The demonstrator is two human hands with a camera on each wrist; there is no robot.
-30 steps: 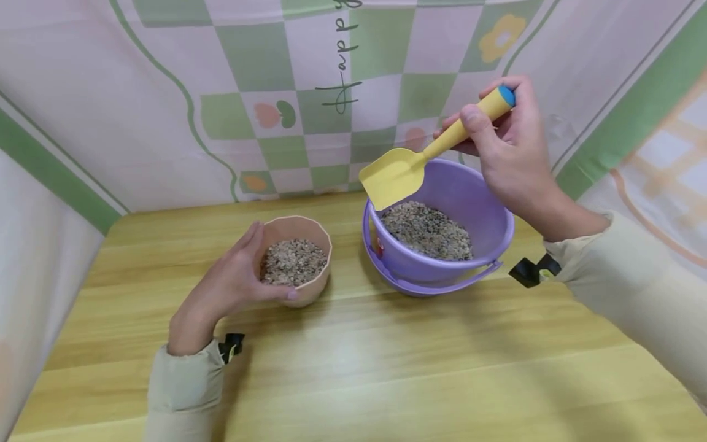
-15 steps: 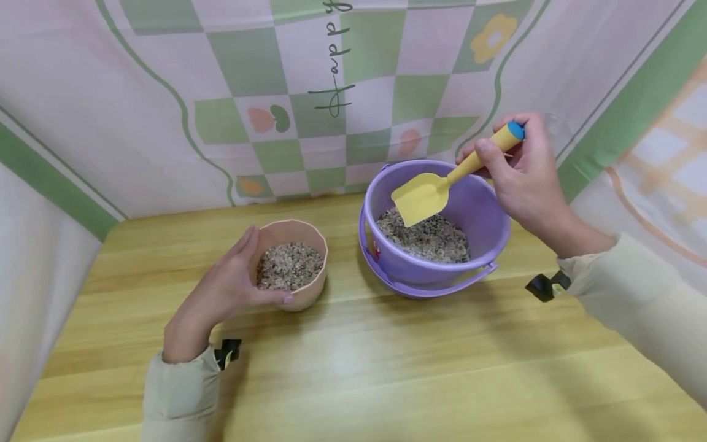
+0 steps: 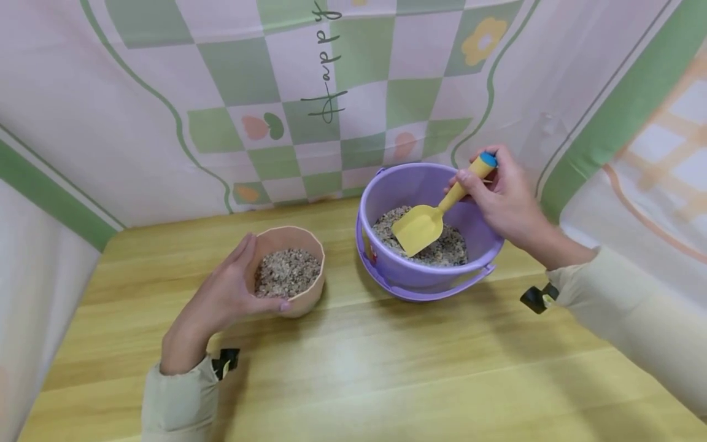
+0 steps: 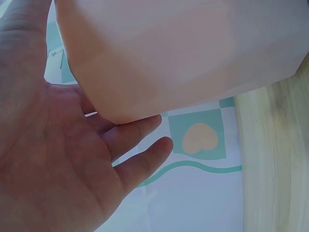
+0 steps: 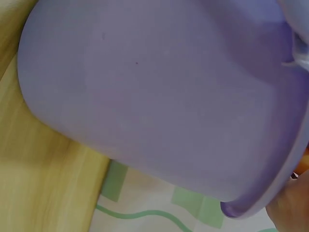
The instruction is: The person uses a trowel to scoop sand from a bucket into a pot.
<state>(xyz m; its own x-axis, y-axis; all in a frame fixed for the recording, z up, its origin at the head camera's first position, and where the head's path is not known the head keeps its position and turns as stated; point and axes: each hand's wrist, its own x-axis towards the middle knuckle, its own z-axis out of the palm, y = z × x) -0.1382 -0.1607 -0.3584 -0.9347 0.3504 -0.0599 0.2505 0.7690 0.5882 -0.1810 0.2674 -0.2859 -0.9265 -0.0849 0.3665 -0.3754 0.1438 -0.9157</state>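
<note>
My right hand (image 3: 510, 202) grips a yellow toy shovel (image 3: 420, 228) by its blue-tipped handle. The shovel tilts down into a purple bucket (image 3: 428, 285), its blade over the coarse speckled gravel (image 3: 450, 248) inside; whether the tip touches the gravel I cannot tell. My left hand (image 3: 226, 291) holds a peach faceted bowl (image 3: 306, 304) from its left side, thumb along the near rim and fingers round the far side. Similar gravel (image 3: 288, 273) lies in the bowl. In the left wrist view, the bowl's wall (image 4: 183, 53) rests against the fingers (image 4: 133, 137). The bucket wall (image 5: 154, 96) fills most of the right wrist view.
A wooden table (image 3: 342, 380) carries both containers, the bucket standing to the right of the bowl. The bucket's handle (image 3: 469, 283) hangs down on the near side. A printed checkered cloth (image 3: 364, 101) rises behind the table's far edge.
My right hand has lowered the shovel from above the bucket's rim down into the bucket. The left hand stays on the bowl. The whole view has shifted slightly.
</note>
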